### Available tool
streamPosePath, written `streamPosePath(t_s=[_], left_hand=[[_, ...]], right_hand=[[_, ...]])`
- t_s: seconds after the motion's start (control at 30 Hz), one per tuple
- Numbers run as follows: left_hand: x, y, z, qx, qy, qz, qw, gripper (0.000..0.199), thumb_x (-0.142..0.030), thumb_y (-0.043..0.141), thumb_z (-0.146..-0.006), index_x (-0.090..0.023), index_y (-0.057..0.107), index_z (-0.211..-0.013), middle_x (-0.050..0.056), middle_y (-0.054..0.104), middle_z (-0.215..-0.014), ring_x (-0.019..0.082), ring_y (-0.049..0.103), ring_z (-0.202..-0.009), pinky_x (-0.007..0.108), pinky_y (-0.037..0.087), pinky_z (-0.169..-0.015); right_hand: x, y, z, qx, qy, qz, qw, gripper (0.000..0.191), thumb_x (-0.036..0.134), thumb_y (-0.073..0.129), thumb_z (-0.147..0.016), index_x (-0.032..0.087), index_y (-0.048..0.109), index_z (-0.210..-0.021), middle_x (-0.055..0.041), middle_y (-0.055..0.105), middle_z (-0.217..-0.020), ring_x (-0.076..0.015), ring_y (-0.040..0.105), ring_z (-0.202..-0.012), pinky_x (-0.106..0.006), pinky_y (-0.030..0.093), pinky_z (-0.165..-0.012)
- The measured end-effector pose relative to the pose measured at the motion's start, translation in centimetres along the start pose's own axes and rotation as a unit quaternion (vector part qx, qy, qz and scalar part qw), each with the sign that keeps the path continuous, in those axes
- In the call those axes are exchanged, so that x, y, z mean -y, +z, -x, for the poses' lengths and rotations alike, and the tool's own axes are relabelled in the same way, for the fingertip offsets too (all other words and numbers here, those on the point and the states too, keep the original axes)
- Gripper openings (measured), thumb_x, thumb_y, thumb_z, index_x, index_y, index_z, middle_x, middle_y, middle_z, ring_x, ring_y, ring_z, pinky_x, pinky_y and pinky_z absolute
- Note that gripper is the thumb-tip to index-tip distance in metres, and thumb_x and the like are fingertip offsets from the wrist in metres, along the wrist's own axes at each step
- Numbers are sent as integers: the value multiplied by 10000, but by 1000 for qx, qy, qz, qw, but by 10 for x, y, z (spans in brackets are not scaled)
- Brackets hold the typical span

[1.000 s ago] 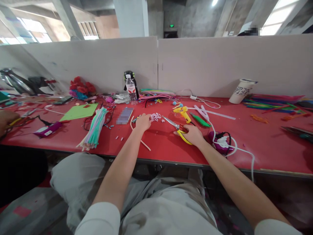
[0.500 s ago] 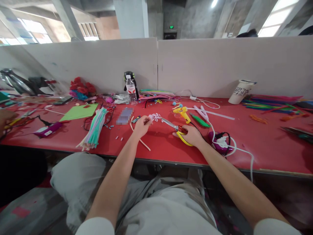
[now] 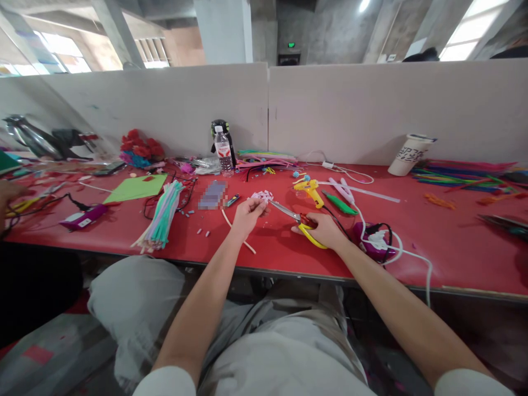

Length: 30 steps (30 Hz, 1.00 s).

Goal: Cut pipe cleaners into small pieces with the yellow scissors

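Note:
My right hand (image 3: 324, 228) is wrapped round the yellow and red handles of a pair of scissors (image 3: 284, 209). The metal blades point left and away from me, low over the red table. Close by the blade tips, my left hand (image 3: 248, 214) has its thumb and fingers pinched together. Whatever lies in that pinch is too small to make out. Just beyond those fingertips is a small heap of short pale pink pieces (image 3: 263, 194). A thin cream-coloured strip (image 3: 248, 246) lies on the table, partly behind my left wrist.
Left of my hands lie a bundle of mint and lilac pipe cleaners (image 3: 165, 217) and a green sheet (image 3: 138, 188). Beyond my right hand are a yellow glue gun (image 3: 310, 192), a green-handled tool (image 3: 340, 203) and a purple power strip (image 3: 373, 242). A water bottle (image 3: 223, 151) stands behind.
My left hand has moved right, its pinched fingers now close beside the scissor blades. My right hand keeps its hold on the scissors. The whole view has shifted slightly.

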State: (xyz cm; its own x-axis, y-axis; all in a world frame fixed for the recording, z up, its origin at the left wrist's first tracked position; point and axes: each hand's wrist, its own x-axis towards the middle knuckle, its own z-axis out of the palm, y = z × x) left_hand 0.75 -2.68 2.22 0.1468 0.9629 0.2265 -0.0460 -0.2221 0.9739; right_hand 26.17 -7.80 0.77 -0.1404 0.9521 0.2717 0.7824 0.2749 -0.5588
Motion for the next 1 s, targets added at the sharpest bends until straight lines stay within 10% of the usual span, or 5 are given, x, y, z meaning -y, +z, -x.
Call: streamPosePath(t_s=[0.77, 1.0], left_hand=[[-2, 4, -1, 29, 27, -36, 999, 337, -458, 696, -779, -132, 653, -856, 40, 688, -723, 131, 637, -658, 283, 540, -689], [3, 3, -3, 46, 52, -98, 993, 256, -392, 636, -831, -136, 643, -847, 35, 680, -729, 132, 637, -652, 279, 544, -681]], right_hand=[[0, 1, -1, 10, 8, 19, 1000, 565, 740, 619, -701, 206, 461, -608, 27, 479, -559, -116, 391, -546, -262, 260, -514], [10, -4, 1, -17, 10, 194, 981, 526, 732, 540, -771, 216, 595, -686, -44, 656, -725, -179, 565, -677, -273, 311, -582]])
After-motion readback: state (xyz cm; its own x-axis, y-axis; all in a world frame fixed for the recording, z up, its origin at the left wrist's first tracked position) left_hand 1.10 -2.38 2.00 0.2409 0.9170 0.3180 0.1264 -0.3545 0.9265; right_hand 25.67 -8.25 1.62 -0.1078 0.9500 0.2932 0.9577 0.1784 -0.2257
